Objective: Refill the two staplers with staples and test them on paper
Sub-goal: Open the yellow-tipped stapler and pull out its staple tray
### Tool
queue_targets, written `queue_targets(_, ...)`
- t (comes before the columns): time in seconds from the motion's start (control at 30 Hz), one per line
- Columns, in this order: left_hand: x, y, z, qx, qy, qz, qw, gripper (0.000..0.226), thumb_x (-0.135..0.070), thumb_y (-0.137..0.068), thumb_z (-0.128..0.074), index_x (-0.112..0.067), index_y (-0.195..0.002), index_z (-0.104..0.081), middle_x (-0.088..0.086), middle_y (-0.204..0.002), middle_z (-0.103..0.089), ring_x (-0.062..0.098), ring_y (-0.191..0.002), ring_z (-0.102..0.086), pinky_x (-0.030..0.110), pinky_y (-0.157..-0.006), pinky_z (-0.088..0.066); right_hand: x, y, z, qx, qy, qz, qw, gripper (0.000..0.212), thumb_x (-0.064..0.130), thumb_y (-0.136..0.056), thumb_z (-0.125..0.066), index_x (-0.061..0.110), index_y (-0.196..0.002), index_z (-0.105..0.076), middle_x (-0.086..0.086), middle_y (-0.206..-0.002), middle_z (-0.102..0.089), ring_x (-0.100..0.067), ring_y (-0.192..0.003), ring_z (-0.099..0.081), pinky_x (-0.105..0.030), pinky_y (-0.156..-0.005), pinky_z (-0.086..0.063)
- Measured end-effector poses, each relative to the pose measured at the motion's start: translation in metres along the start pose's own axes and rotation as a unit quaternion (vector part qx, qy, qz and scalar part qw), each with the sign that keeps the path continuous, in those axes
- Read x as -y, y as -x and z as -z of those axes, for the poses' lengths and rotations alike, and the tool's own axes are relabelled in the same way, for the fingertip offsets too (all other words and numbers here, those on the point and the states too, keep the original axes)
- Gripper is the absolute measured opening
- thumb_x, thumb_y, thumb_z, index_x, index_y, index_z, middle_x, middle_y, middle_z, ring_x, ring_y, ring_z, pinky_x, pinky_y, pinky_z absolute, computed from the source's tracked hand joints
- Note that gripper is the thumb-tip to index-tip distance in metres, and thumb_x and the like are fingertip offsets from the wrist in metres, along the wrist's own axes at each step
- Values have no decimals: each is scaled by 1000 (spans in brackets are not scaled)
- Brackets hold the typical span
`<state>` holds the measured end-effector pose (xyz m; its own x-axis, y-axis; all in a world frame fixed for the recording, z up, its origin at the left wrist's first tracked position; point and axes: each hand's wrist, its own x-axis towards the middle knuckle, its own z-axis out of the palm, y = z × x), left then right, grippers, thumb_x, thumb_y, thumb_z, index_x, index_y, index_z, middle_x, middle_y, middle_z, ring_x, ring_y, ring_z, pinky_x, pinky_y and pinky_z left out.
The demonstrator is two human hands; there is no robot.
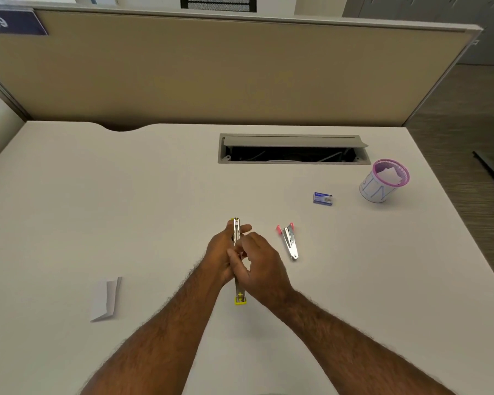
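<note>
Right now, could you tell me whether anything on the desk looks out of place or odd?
Only small things: the pink cup leans instead of standing straight, the paper is folded, and the cable hatch is open.

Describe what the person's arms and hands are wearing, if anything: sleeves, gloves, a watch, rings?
Nothing worn shows. Both forearms are bare and hairy right down to the frame's lower edge, with no sleeve or cuff in view. The left hand and right hand are ungloved, with no watch or wristband at either wrist. No ring is visible, though some fingers are hidden.
</note>
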<state>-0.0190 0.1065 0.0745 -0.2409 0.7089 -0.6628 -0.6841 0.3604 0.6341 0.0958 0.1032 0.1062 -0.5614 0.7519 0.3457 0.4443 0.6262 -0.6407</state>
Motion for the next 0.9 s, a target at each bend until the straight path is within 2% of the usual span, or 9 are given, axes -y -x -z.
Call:
queue_targets(0.13,2,0,-1,18,-11,-7,1000,47,-42,-98,-46,-10,-82,-75,6,-63,-68,19,-60,-67,28,-52,-54,-3,-1,-4,-46,-137,-140,980,14,23,-93,-56,15,-82,-61,6,-67,-63,-11,-63,-59,-32,-59,-51)
queue_targets(0.23,6,2,-2,35,-22,-20,999,47,-42,-98,-47,-5,-91,-76,13,-84,-71,25,-81,-66,32,-70,-53,-15,-12,-4,-33,-156,-231,960,8,23,-92,-56,23,-95,-64,9,-61,-63,-5,-57,-59,-21,-57,-51)
queue_targets(0.3,8,4,-4,43,-27,-25,998,50,-42,-98,-45,0,-105,-71,19,-107,-70,27,-99,-66,34,-83,-51,-20,-17,-2,-16,-128,-229,965,13,24,-91,-57,25,-103,-64,13,-67,-64,1,-62,-60,-7,-61,-45)
queue_targets(0.43,8,6,-9,61,-8,-19,998,49,-40,-99,-43,-5,-96,-76,15,-111,-71,25,-106,-68,34,-90,-50,-22,-21,3,-3,-83,-187,979,20,23,-91,-58,26,-110,-65,17,-93,-67,3,-81,-59,-11,-71,-44)
queue_targets(0.53,8,7,-11,53,-17,-29,998,43,-40,-99,-43,-7,-106,-71,10,-105,-74,18,-94,-72,27,-70,-56,-21,-19,7,4,-24,-139,990,26,25,-92,-58,26,-117,-65,9,-96,-65,0,-78,-52,-12,-70,-39)
queue_targets(0.6,9,8,-11,41,-35,-42,998,42,-43,-98,-45,-12,-98,-74,3,-92,-75,14,-80,-71,25,-60,-55,-19,-18,10,8,10,-120,993,27,26,-93,-58,27,-119,-65,6,-93,-61,0,-74,-46,-16,-69,-36)
queue_targets(0.67,10,8,-11,40,-41,-48,997,42,-45,-97,-47,-17,-86,-77,0,-82,-74,12,-74,-69,26,-60,-53,-17,-18,10,16,29,-120,992,28,26,-94,-56,26,-121,-64,4,-92,-58,-1,-71,-43,-19,-66,-36)
queue_targets(0.8,7,7,-9,34,-31,-41,998,39,-42,-97,-48,-10,-102,-70,3,-78,-75,13,-74,-72,25,-57,-55,-9,-16,9,42,9,-142,989,31,24,-96,-52,26,-125,-61,3,-95,-59,-10,-79,-53,-28,-71,-45)
queue_targets(0.9,6,7,-6,28,-32,-41,998,40,-40,-97,-48,-6,-105,-68,8,-83,-71,18,-82,-69,28,-66,-55,-7,-14,9,55,18,-143,988,29,25,-96,-51,26,-123,-62,5,-102,-61,-12,-92,-59,-32,-77,-49)
